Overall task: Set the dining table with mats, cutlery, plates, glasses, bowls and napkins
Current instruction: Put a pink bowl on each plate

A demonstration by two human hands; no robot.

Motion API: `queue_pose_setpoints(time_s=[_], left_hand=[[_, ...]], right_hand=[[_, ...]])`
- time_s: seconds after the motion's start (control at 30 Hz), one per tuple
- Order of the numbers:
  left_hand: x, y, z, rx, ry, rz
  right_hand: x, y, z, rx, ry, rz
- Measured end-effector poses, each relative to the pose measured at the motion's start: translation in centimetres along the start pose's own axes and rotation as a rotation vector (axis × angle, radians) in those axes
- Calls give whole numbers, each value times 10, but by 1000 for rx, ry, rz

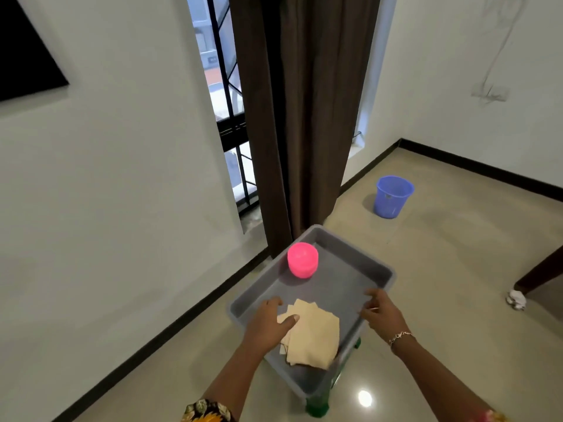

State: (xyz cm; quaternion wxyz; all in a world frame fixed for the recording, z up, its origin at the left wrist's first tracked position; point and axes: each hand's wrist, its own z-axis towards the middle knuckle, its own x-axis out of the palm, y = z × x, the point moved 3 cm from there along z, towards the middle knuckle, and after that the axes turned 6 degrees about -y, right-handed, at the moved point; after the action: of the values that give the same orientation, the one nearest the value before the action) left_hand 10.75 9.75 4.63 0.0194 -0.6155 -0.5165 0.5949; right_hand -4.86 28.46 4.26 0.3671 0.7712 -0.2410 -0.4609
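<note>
While the right hand (380,309) grips the tray (350,278) rim at 3 o'clock, the left hand (268,321) should pinch the whole pile and lift slowly. Its thumb lies on the napkins (316,333) at 6 o'clock, but I cannot tell if it holds them. I count one tray, one pile of napkins and one pink bowl (303,259) at 11 o'clock.

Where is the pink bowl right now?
In the head view, the pink bowl sits in the far left corner of the grey tray, beyond the napkins that the left hand touches.
</note>
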Motion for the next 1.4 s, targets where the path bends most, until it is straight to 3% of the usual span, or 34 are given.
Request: queue_pose_setpoints(time_s=[0.33, 0.53, 0.73, 0.83, 0.97, 1.13, 1.4], left_hand=[[3, 27, 159, -152, 253, -66], [24, 52, 266, -228, 259, -126], [61, 58, 327, -264, 392, -343], [80, 64, 337, -407, 439, -598], [99, 65, 340, -569, 411, -836], [104, 67, 341, -719, 385, -898], [98, 32, 308, -646, 385, -744]], right_hand=[[74, 24, 107, 404, 97, 146], [116, 27, 181, 580, 62, 188], [161, 6, 244, 694, 46, 270], [178, -8, 262, 747, 37, 305], [194, -21, 276, 778, 73, 318], [201, -19, 276, 684, 91, 350], [147, -18, 226, 642, -57, 393]])
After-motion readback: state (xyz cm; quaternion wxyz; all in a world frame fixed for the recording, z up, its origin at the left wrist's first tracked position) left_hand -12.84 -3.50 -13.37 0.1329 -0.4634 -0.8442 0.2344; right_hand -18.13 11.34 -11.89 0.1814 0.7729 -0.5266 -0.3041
